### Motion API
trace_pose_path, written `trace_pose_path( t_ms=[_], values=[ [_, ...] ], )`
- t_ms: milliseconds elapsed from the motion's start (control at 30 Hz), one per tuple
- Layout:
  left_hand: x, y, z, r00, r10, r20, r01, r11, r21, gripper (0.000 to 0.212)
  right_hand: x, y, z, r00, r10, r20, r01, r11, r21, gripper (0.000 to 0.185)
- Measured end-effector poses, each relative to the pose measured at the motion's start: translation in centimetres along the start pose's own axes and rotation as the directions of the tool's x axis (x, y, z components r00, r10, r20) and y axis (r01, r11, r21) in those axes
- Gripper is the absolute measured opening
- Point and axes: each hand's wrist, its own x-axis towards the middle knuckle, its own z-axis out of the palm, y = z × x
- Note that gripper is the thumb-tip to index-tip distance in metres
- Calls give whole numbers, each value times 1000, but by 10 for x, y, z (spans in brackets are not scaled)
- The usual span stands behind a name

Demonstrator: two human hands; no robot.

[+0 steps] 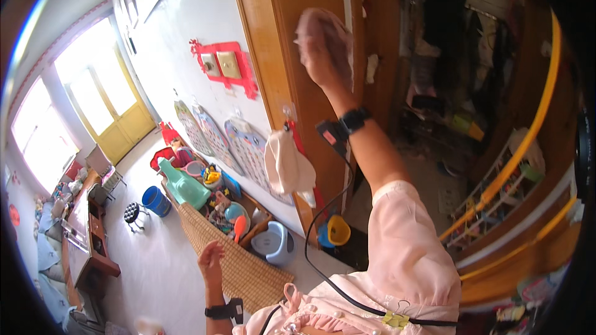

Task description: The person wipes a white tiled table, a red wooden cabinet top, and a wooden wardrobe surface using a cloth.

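My right hand (317,58) is raised and presses a mauve cloth (336,37) against the brown wooden door frame panel (298,14). The cloth is bunched under my palm and fingers. My left hand (213,258) is low, in front of a woven mat (242,267), with its fingers loosely bent and nothing seen in it. Beside the wooden panel, a cream cloth bag (286,160) hangs from a hook. Switches (228,65) with a red decorative surround are on the white wall to the left of the panel.
A crate of toys (253,237), a blue potty seat (274,244), a blue bucket (156,201) and a black stool (132,213) stand on the floor. Clothes (444,14) hang in the dark space at right. A black cable (309,260) runs from my right wrist to my waist.
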Motion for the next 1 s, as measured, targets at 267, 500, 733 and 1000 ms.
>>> trace_pose_path(
  t_ms=[267,500,733,1000],
  values=[
    [97,46,110,957,288,-16,-272,918,290,13,105,156,15,980,-198,7,191,936,-295,40],
    [190,177,242,629,740,238,-719,437,540,44,-101,152,-26,922,158,352,-124,985,-117,44],
    [230,215,323,530,823,205,-735,325,596,64,62,241,-5,904,-158,396,189,981,-39,48],
    [248,202,346,474,869,144,-731,296,615,66,103,237,-10,954,-241,177,275,939,-207,43]
  ],
)
